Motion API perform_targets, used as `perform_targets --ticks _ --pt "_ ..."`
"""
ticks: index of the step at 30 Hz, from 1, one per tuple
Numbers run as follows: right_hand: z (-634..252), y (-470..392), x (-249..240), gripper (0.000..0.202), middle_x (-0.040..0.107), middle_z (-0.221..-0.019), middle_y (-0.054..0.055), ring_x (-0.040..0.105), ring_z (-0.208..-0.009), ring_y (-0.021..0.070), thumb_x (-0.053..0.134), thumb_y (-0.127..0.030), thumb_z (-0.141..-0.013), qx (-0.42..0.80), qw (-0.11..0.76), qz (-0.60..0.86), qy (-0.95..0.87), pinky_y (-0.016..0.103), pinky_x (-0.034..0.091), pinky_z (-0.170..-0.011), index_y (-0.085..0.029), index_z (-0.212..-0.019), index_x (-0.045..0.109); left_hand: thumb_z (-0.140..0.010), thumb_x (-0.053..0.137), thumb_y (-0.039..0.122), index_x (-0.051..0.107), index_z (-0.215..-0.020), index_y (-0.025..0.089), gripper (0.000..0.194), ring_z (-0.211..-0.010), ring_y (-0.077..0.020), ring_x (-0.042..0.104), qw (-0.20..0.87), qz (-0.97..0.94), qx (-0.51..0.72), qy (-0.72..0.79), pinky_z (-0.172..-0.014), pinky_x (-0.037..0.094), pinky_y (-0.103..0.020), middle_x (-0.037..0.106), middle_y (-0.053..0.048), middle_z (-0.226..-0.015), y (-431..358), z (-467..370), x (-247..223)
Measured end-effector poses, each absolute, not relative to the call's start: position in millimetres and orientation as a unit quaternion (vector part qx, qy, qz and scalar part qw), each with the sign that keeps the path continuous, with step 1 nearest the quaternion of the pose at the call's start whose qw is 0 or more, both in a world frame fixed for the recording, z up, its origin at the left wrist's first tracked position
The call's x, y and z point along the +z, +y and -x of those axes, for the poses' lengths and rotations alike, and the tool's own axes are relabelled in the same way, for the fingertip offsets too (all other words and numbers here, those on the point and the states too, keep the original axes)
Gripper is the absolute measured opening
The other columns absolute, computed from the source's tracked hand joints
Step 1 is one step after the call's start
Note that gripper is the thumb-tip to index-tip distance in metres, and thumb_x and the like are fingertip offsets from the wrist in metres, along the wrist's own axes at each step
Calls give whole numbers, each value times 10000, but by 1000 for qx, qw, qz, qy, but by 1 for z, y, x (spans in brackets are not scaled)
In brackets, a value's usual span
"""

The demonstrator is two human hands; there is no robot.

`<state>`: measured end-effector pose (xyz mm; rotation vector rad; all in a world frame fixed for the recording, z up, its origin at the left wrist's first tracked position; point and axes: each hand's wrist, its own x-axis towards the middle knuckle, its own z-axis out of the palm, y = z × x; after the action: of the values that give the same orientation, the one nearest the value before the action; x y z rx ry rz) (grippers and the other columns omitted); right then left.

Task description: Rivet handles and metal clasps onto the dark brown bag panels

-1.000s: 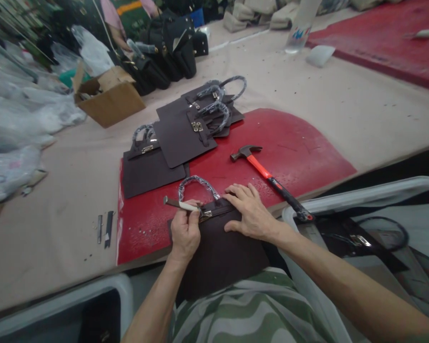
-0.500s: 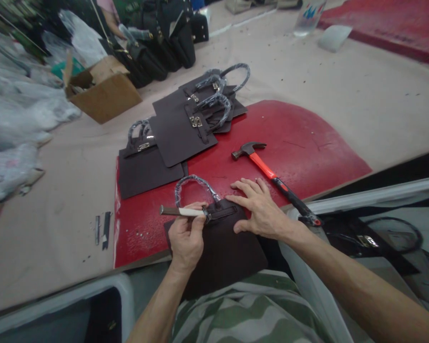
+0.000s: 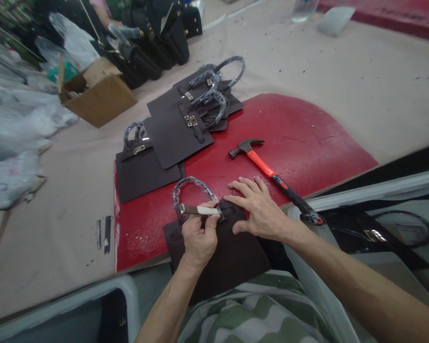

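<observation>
Head view, lower centre: your left fingers clamp a white-and-brown tool over the dark panel, hiding its tip; your right hand lies spread at the panel's upper edge. The red mat offers bare room right of the hammer.

A pale bench stretched across the room under dim, even light. Clear plastic wrapping crowded its left side beside an open cardboard box; dark bags stood behind, near a partly visible person.
</observation>
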<state>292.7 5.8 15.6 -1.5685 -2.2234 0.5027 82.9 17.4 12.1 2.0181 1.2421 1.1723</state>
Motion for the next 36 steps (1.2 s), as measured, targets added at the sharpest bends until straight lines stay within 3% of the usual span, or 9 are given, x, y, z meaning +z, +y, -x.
perform_targets --ticks 19,30,36 --pt "-292 5 19 761 495 -1499 126 361 -1416 406 883 -500 -674 170 188 555 -792 678 202 -1171 -247 -1346 630 -944 561 159 661 -1079 163 168 -990 -195 718 209 -783 405 423 -906 579 -308 741 -84 -1050 21 -90 12" --pt "-292 6 18 781 502 -1489 132 363 -1412 407 894 -507 -660 163 189 550 -797 686 209 -1163 -237 -1343 629 -930 536 143 597 -1042 190 137 -1012 -216 695 185 -799 414 395 -919 568 -368 714 -96 -1055 17 -98 6" --pt "-293 5 16 694 512 -1473 129 373 -1405 397 856 -456 -711 160 209 532 -804 682 202 -1161 -232 -1324 621 -928 532 147 603 -1028 199 133 -1043 -231 684 179 -804 403 399 -951 548 -411 715 -96 -1071 14 -99 -1"
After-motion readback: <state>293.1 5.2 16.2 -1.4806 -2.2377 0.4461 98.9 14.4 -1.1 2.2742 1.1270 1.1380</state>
